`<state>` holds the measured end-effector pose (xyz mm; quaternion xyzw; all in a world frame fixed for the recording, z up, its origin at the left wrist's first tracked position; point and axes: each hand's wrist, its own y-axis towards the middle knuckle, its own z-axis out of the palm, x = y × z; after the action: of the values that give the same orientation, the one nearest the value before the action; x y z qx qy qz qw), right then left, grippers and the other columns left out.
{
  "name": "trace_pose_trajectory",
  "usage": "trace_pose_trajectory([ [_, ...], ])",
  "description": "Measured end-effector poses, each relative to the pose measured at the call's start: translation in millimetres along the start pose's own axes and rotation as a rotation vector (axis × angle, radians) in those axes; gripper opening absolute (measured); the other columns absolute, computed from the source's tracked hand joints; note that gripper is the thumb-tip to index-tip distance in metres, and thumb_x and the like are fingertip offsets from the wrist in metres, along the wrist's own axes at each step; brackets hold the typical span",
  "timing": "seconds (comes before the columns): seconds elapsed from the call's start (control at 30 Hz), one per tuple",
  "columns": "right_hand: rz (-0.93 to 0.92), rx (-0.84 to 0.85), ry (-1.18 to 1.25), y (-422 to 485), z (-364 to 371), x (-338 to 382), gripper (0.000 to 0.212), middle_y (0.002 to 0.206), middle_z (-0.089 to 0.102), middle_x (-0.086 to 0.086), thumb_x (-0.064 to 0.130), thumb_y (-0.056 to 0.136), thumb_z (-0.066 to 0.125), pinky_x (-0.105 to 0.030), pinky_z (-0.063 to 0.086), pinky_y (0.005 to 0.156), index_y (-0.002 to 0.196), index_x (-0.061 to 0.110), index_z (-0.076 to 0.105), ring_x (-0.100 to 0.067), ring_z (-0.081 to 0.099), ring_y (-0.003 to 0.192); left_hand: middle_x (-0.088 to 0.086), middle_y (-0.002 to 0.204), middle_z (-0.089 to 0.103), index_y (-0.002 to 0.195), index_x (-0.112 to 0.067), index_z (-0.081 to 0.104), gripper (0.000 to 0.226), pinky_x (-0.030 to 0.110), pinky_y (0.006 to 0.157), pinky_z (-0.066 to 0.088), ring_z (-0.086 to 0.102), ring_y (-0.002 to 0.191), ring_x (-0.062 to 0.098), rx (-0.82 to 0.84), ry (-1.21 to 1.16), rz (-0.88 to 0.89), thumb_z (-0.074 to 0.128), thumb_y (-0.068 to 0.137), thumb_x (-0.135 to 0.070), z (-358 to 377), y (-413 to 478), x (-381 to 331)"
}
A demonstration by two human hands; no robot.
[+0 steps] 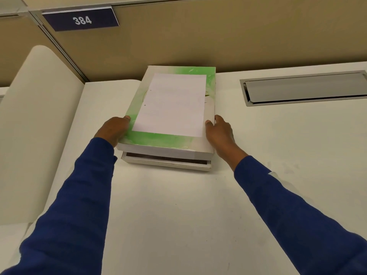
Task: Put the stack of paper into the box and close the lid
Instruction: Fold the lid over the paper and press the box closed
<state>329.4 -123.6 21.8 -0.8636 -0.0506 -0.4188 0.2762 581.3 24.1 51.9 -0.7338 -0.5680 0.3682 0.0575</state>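
A white and green box lid (158,140) sits raised over the white box base (166,162), with a dark gap showing between them at the near edge. White paper (171,104) with punch holes lies on top of the lid. My left hand (114,130) grips the lid's near left side, thumb on top. My right hand (219,133) grips its near right side. What lies inside the box is hidden.
The box stands on a white desk (178,215) against a tan partition wall. A grey cable hatch (303,88) is set into the desk at the right. A cream curved panel (29,126) rises at the left. A blue sign reads 384 (81,20).
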Motion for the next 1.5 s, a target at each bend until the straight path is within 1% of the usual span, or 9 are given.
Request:
trace_pose_trajectory([
  [0.13,0.045,0.077,-0.112,-2,1,-9,0.06,0.16,0.034,-0.009,0.04,0.105,0.039,-0.047,0.04,0.114,0.16,0.022,0.024,-0.032,0.037,0.144,0.02,0.134,0.058,0.139,0.001,0.049,0.057,0.048,0.103,0.048,0.058,0.114,0.038,0.086,-0.063,-0.076,0.042,0.106,-0.045,0,-6,9],
  [0.3,0.042,0.095,-0.101,-5,0,-16,0.061,0.161,0.034,-0.007,0.042,0.105,0.041,-0.046,0.038,0.115,0.159,0.021,0.025,-0.031,0.037,0.144,0.02,0.117,0.06,0.128,-0.004,0.052,0.05,0.059,0.091,0.056,0.062,0.099,0.04,0.174,-0.158,-0.166,0.047,0.104,-0.048,-1,-12,19],
  [0.57,0.079,0.164,-0.087,-10,-3,-30,0.061,0.152,0.046,-0.004,0.041,0.102,0.05,-0.046,0.054,0.1,0.156,0.02,0.031,-0.029,0.056,0.126,0.017,0.099,0.06,0.118,0.003,0.054,0.045,0.063,0.086,0.055,0.062,0.085,0.038,0.284,-0.253,-0.163,0.056,0.102,-0.039,-5,-14,38],
  [0.8,0.049,0.121,-0.105,-9,0,-42,0.061,0.152,0.048,-0.004,0.044,0.101,0.052,-0.046,0.051,0.104,0.155,0.02,0.035,-0.029,0.053,0.13,0.02,0.093,0.062,0.114,0.004,0.055,0.044,0.051,0.066,0.057,0.064,0.077,0.037,0.253,-0.304,-0.169,0.057,0.102,-0.038,8,-19,50],
  [1.03,0.0,0.056,-0.306,5,-2,-43,0.059,0.146,0.048,-0.013,0.046,0.101,0.049,-0.045,0.049,0.103,0.152,0.018,0.039,-0.034,0.053,0.128,0.022,0.086,0.067,0.114,0.003,0.058,0.046,0.052,0.082,0.06,0.067,0.074,0.036,0.279,-0.172,-0.139,0.056,0.102,-0.041,14,-14,55],
  [1.13,-0.096,-0.005,-0.445,15,-3,-31,0.068,0.149,0.041,-0.017,0.046,0.1,0.052,-0.047,0.044,0.104,0.156,0.016,0.028,-0.038,0.043,0.136,0.021,0.118,0.065,0.141,-0.005,0.044,0.058,0.053,0.093,0.057,0.067,0.099,0.04,0.135,0.12,0.018,0.054,0.101,-0.044,21,-4,46],
  [1.23,-0.325,-0.047,-0.517,33,0,-11,0.078,0.166,0.019,-0.016,0.048,0.102,0.048,-0.052,0.032,0.117,0.162,0.014,0.01,-0.038,0.024,0.15,0.02,0.165,0.017,0.162,-0.024,-0.003,0.086,0.055,0.113,0.038,0.038,0.141,0.045,0.03,0.316,0.339,0.048,0.1,-0.054,35,8,33],
  [1.33,-0.488,0.026,-0.69,59,6,-5,0.082,0.171,-0.004,-0.011,0.054,0.104,0.037,-0.054,0.012,0.126,0.162,0.01,0.0,-0.035,0.005,0.157,0.011,0.17,-0.012,0.161,-0.019,-0.009,0.088,0.056,0.121,0.024,0.01,0.155,0.038,-0.03,0.445,0.493,0.037,0.099,-0.063,57,15,33],
  [1.5,-0.54,0.025,-0.81,75,14,-18,0.082,0.17,-0.009,-0.011,0.057,0.104,0.028,-0.053,0.009,0.126,0.162,0.008,-0.002,-0.035,0.002,0.157,0.01,0.17,-0.007,0.162,-0.018,-0.002,0.086,0.055,0.122,0.026,0.007,0.156,0.036,-0.124,0.377,0.523,0.034,0.099,-0.064,75,19,47],
])
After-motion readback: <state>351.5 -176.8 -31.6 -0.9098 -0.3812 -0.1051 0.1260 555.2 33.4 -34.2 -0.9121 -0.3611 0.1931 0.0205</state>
